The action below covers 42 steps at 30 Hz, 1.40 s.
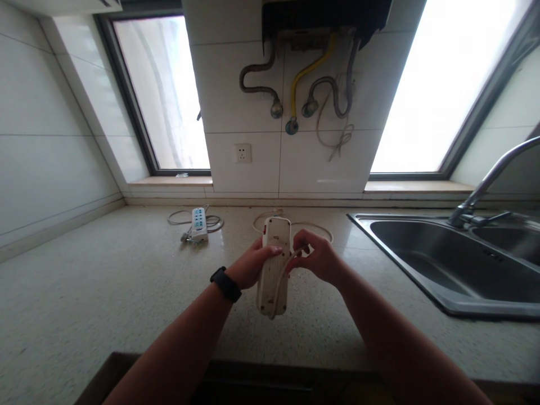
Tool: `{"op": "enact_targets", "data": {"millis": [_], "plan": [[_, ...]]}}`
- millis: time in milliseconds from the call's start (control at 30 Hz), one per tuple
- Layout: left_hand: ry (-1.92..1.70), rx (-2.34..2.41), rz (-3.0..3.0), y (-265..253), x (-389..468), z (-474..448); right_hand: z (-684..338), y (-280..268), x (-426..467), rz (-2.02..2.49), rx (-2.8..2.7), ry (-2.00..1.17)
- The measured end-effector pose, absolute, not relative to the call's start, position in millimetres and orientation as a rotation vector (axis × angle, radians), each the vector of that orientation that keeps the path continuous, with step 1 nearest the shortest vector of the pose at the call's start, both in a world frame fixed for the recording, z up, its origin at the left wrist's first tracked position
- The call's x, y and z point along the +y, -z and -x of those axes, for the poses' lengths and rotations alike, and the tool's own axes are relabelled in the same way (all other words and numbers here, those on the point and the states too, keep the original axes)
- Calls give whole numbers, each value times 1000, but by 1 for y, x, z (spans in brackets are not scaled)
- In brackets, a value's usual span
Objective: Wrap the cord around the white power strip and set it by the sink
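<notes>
My left hand grips a white power strip by its left side, thumb lying on the face turned toward me. That face has small screw holes and dark marks; a red switch shows at its upper left edge. With thumb and fingers my right hand pinches the strip's pale cord, which runs down across this face to the lower end. More of the cord lies in a loop on the counter behind. A second power strip, white with blue sockets, rests at the back left with its cable coiled around it.
Speckled stone countertop spreads under my hands. To the right is a steel double sink with a faucet. A wall socket sits on the tiles, below and left of a water heater with hoses.
</notes>
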<state>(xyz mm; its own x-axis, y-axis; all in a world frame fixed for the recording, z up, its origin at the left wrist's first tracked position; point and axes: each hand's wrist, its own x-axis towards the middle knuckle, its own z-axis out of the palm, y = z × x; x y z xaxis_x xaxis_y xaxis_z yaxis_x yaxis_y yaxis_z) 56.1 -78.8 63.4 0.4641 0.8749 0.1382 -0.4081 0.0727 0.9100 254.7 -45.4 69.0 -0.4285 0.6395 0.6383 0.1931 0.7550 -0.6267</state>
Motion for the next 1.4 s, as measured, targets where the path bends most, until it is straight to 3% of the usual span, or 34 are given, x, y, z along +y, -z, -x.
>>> {"op": "enact_targets", "data": {"millis": [500,1400], "plan": [[-1054,430,-1128,-67,-83,-59,-253,-71,-48,715,-1917,-490],[-1526,309,-808,-75,-87,-70,-224,-54,-40,829,-1826,-1027]]}}
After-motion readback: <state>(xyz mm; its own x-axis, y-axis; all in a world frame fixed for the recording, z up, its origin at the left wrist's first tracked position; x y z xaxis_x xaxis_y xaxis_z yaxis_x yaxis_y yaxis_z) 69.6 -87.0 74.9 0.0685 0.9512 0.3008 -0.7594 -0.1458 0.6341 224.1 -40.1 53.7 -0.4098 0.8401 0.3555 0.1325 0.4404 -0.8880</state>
